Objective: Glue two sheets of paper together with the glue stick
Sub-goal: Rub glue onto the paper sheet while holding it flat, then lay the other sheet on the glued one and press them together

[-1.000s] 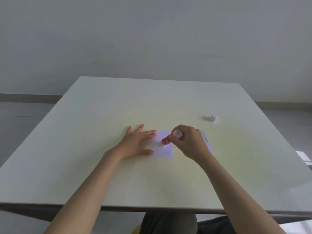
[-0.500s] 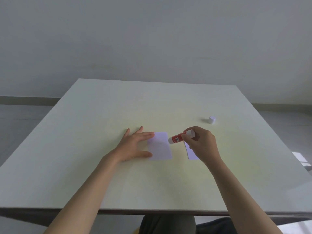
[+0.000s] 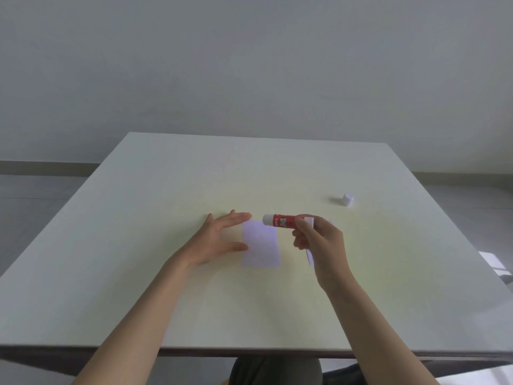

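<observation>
A small white sheet of paper point(image 3: 261, 243) lies flat near the middle of the table. My left hand point(image 3: 219, 238) rests beside its left edge with fingers spread, the fingertips at the sheet's border. My right hand point(image 3: 319, 240) holds a red and white glue stick point(image 3: 286, 220) level above the table, its uncapped tip pointing left, just right of the sheet. A second sheet point(image 3: 309, 255) lies under my right hand and is mostly hidden by it.
The glue stick's white cap point(image 3: 347, 199) stands on the table point(image 3: 166, 273) at the far right. A white object point(image 3: 495, 266) shows past the table's right edge. The near table edge runs just in front of my forearms.
My right hand has lifted the glue stick off the sheet and carried it right, turning it level. My left hand has slid slightly left, uncovering the sheet.
</observation>
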Tool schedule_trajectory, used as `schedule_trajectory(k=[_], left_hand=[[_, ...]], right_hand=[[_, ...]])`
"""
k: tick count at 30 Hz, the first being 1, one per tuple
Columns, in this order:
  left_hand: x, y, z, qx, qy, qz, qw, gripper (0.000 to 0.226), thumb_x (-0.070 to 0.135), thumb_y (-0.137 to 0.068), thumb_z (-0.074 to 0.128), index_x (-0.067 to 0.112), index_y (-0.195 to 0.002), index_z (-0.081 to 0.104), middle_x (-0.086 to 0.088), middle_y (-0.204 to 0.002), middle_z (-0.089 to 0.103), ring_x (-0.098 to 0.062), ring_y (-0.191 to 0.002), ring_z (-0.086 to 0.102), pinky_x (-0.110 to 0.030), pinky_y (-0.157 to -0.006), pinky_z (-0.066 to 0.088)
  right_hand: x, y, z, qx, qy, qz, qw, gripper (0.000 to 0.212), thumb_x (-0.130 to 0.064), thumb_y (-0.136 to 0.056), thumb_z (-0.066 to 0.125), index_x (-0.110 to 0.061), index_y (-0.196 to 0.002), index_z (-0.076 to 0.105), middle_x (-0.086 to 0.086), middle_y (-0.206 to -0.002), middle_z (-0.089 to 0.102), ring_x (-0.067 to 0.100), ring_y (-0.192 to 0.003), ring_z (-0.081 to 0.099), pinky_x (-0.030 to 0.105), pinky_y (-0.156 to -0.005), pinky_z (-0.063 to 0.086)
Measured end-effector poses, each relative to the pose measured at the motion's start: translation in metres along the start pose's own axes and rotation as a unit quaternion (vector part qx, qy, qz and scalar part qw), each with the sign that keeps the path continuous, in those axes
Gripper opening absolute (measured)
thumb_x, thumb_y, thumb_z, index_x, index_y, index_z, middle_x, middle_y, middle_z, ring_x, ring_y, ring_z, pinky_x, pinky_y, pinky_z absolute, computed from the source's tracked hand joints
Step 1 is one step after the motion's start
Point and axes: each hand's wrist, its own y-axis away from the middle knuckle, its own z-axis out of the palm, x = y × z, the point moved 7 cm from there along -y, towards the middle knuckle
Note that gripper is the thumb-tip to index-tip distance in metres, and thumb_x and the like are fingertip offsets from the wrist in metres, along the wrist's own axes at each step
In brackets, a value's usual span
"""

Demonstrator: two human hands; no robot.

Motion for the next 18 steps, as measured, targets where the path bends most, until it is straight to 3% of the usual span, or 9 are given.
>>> schedule_trajectory(k=[2, 4, 6, 9, 12, 14, 18], left_hand=[[0.006, 0.002, -0.007, 0.057, 0.070, -0.009, 0.996, 0.052, 0.021, -0.080, 0.073, 0.044, -0.122, 0.053, 0.029, -0.137, 0.042, 0.020, -0.129, 0.025, -0.032, -0.120, 0.007], [0.018, 0.005, -0.008, 0.112, 0.151, 0.004, 0.982, 0.041, 0.020, -0.082, 0.070, 0.041, -0.116, 0.061, 0.019, -0.134, 0.055, 0.011, -0.128, 0.040, -0.026, -0.114, 0.027], [0.035, 0.009, 0.001, 0.136, 0.213, 0.033, 0.967, 0.034, 0.016, -0.084, 0.068, 0.041, -0.107, 0.067, 0.020, -0.118, 0.066, 0.005, -0.119, 0.054, -0.018, -0.103, 0.040], [0.047, 0.014, 0.017, 0.179, 0.286, 0.033, 0.941, 0.025, 0.014, -0.085, 0.066, 0.036, -0.091, 0.075, 0.016, -0.097, 0.075, 0.002, -0.098, 0.067, -0.008, -0.084, 0.047], [0.045, 0.015, 0.022, 0.236, 0.331, 0.011, 0.914, 0.011, 0.018, -0.083, 0.068, 0.021, -0.085, 0.078, 0.003, -0.085, 0.078, -0.007, -0.083, 0.070, -0.013, -0.078, 0.051], [0.041, 0.015, 0.020, 0.253, 0.331, 0.005, 0.909, 0.009, 0.022, -0.081, 0.070, 0.020, -0.083, 0.078, 0.004, -0.084, 0.078, -0.005, -0.080, 0.070, -0.010, -0.076, 0.050], [0.039, 0.014, -0.002, 0.284, 0.313, 0.028, 0.906, 0.008, 0.026, -0.079, 0.072, 0.020, -0.078, 0.077, 0.004, -0.082, 0.078, -0.006, -0.084, 0.071, -0.013, -0.081, 0.052]], right_hand=[[0.013, 0.004, 0.013, -0.034, -0.187, 0.106, 0.976, 0.018, -0.011, -0.092, 0.054, -0.006, -0.076, 0.060, 0.000, -0.055, 0.055, 0.015, -0.051, 0.048, 0.023, -0.055, 0.039], [0.022, 0.010, 0.031, -0.068, -0.321, 0.207, 0.922, 0.018, -0.016, -0.092, 0.055, -0.010, -0.075, 0.057, 0.002, -0.057, 0.056, 0.014, -0.048, 0.050, 0.021, -0.052, 0.043], [0.025, 0.016, 0.047, -0.097, -0.372, 0.245, 0.890, 0.015, -0.020, -0.091, 0.057, -0.009, -0.081, 0.060, 0.005, -0.060, 0.060, 0.013, -0.046, 0.055, 0.020, -0.048, 0.048], [0.026, 0.020, 0.063, -0.121, -0.394, 0.257, 0.874, 0.014, -0.020, -0.089, 0.059, -0.009, -0.079, 0.059, 0.006, -0.060, 0.062, 0.014, -0.047, 0.058, 0.020, -0.048, 0.050], [0.028, 0.022, 0.070, -0.132, -0.383, 0.260, 0.876, 0.016, -0.019, -0.088, 0.059, -0.010, -0.075, 0.062, 0.005, -0.058, 0.062, 0.013, -0.047, 0.058, 0.020, -0.048, 0.050], [0.031, 0.022, 0.070, -0.137, -0.353, 0.257, 0.889, 0.015, -0.021, -0.089, 0.059, -0.010, -0.080, 0.065, 0.004, -0.059, 0.062, 0.013, -0.048, 0.057, 0.020, -0.049, 0.048], [0.031, 0.008, 0.048, -0.109, -0.200, 0.184, 0.956, 0.014, -0.022, -0.089, 0.061, -0.009, -0.090, 0.064, 0.005, -0.066, 0.060, 0.014, -0.051, 0.053, 0.022, -0.054, 0.041]])
